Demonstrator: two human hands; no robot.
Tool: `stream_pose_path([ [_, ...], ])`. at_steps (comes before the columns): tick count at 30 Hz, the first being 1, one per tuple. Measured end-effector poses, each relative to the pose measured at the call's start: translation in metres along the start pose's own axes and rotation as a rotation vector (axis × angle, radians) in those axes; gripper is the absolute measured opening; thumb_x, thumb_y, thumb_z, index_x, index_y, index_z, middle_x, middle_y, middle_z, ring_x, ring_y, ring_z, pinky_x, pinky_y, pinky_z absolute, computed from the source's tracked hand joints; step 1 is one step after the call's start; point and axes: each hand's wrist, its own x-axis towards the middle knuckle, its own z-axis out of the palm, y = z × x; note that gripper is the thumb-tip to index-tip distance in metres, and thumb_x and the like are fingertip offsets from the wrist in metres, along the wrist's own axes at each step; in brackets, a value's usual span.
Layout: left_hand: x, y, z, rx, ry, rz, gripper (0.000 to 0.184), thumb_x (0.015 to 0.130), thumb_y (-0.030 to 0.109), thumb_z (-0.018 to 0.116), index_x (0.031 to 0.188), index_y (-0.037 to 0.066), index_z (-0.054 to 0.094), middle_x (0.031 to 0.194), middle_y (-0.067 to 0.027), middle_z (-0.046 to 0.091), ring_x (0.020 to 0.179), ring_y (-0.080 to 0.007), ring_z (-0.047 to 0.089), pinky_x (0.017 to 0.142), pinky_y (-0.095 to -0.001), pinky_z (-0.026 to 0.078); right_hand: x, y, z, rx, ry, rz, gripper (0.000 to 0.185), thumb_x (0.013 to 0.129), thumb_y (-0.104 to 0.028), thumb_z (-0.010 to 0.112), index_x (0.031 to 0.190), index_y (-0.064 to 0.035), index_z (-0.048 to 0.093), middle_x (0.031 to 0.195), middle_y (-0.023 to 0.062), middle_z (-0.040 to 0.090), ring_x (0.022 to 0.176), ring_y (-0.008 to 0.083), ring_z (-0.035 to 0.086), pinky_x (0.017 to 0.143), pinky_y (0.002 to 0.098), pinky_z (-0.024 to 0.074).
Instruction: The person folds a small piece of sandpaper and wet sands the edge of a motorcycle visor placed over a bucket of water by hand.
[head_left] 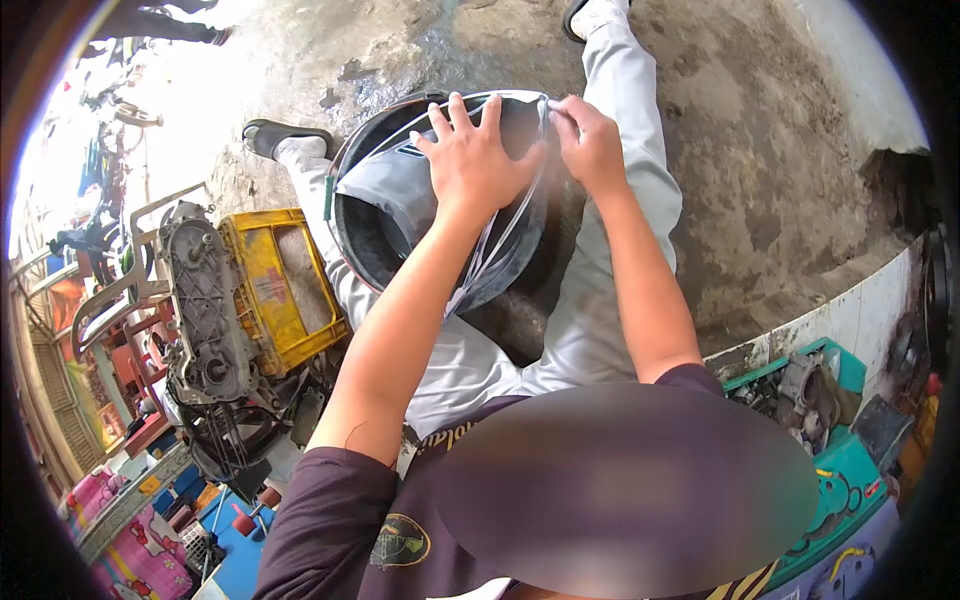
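Note:
A round black bucket (375, 245) sits between my legs. Across its mouth lies a grey flexible sheet (385, 190) with long pale strips (484, 248) running toward my body. My left hand (467, 160) lies on the sheet with its fingers spread. At the right side of the rim, my right hand (590, 145) is closed, thumb and forefinger pinched at the corner where the pale strips meet. Part of the sheet is hidden under my left hand and forearm.
On the left are a yellow crate (255, 290), a grey metal engine casing (207, 310) and a chair frame (140, 235). Teal bins (845, 365) of parts stand at the lower right. Stained concrete floor (760, 130) extends ahead; another person's legs (160, 25) show at the top left.

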Motion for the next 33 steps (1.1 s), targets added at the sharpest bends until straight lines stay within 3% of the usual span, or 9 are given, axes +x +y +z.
stream_pose_path([
  [2,-0.001,0.000,0.002,-0.008,0.006,0.008,0.093,0.086,0.071,0.074,0.158,0.016,0.055,0.165,-0.0293,0.044,0.155,-0.0537,0.037,0.121,-0.0760,0.030,0.008,0.001,0.003,-0.022,-0.018,-0.019,0.005,0.096,-0.003,0.071,0.100,-0.0025,0.068,0.088,0.0202,0.071,0.085,0.0428,0.071,0.073,0.0489,0.0544],
  [12,-0.001,0.002,-0.002,-0.007,-0.016,-0.010,0.093,0.088,0.071,0.072,0.160,0.017,0.053,0.167,-0.0289,0.042,0.156,-0.0520,0.035,0.122,-0.0749,0.029,0.006,0.003,0.005,-0.007,0.007,-0.047,0.004,0.096,-0.003,0.070,0.100,-0.0026,0.069,0.091,0.0203,0.072,0.086,0.0431,0.070,0.074,0.0489,0.0540],
  [14,-0.001,0.002,0.000,-0.008,-0.016,-0.010,0.093,0.088,0.071,0.072,0.160,0.017,0.053,0.167,-0.0289,0.042,0.157,-0.0520,0.035,0.122,-0.0749,0.029,0.002,0.004,0.007,-0.025,-0.004,0.027,0.006,0.098,-0.003,0.071,0.104,-0.0011,0.073,0.089,0.0183,0.073,0.079,0.0327,0.073,0.072,0.0378,0.0554],
  [15,-0.001,0.002,-0.003,-0.005,-0.020,-0.013,0.092,0.088,0.071,0.072,0.160,0.017,0.053,0.167,-0.0289,0.042,0.157,-0.0520,0.035,0.122,-0.0749,0.029,0.001,0.003,0.006,-0.022,-0.001,0.021,0.006,0.098,-0.003,0.071,0.104,-0.0011,0.073,0.089,0.0183,0.073,0.079,0.0327,0.073,0.072,0.0378,0.0554],
  [19,0.000,0.003,-0.006,-0.001,-0.040,-0.020,0.092,0.088,0.070,0.073,0.160,0.017,0.053,0.167,-0.0294,0.041,0.157,-0.0522,0.035,0.122,-0.0751,0.029,0.003,0.000,0.004,0.006,0.022,-0.075,0.005,0.100,-0.006,0.071,0.102,-0.0010,0.071,0.088,0.0196,0.071,0.075,0.0343,0.069,0.069,0.0398,0.0524],
  [21,-0.002,0.003,-0.005,0.000,-0.038,-0.011,0.091,0.088,0.070,0.073,0.160,0.017,0.053,0.167,-0.0295,0.041,0.157,-0.0524,0.034,0.122,-0.0751,0.029,0.008,-0.004,0.003,0.007,-0.039,-0.009,0.004,0.097,-0.003,0.069,0.101,-0.0032,0.069,0.090,0.0180,0.071,0.085,0.0414,0.069,0.074,0.0484,0.0545],
  [29,-0.003,0.003,-0.005,0.012,-0.070,-0.025,0.093,0.089,0.071,0.072,0.162,0.017,0.051,0.168,-0.0287,0.041,0.158,-0.0518,0.033,0.123,-0.0743,0.028,0.011,0.002,0.000,-0.023,-0.052,-0.097,0.005,0.096,-0.002,0.070,0.101,-0.0034,0.068,0.093,0.0183,0.072,0.090,0.0420,0.070,0.077,0.0500,0.0551],
  [33,-0.001,0.003,-0.005,0.018,-0.043,-0.013,0.093,0.088,0.071,0.072,0.162,0.017,0.051,0.168,-0.0286,0.040,0.157,-0.0503,0.035,0.123,-0.0735,0.029,0.008,-0.005,-0.007,-0.019,-0.080,-0.021,0.005,0.096,-0.003,0.071,0.100,-0.0032,0.068,0.093,0.0187,0.073,0.090,0.0428,0.070,0.078,0.0504,0.0551],
])
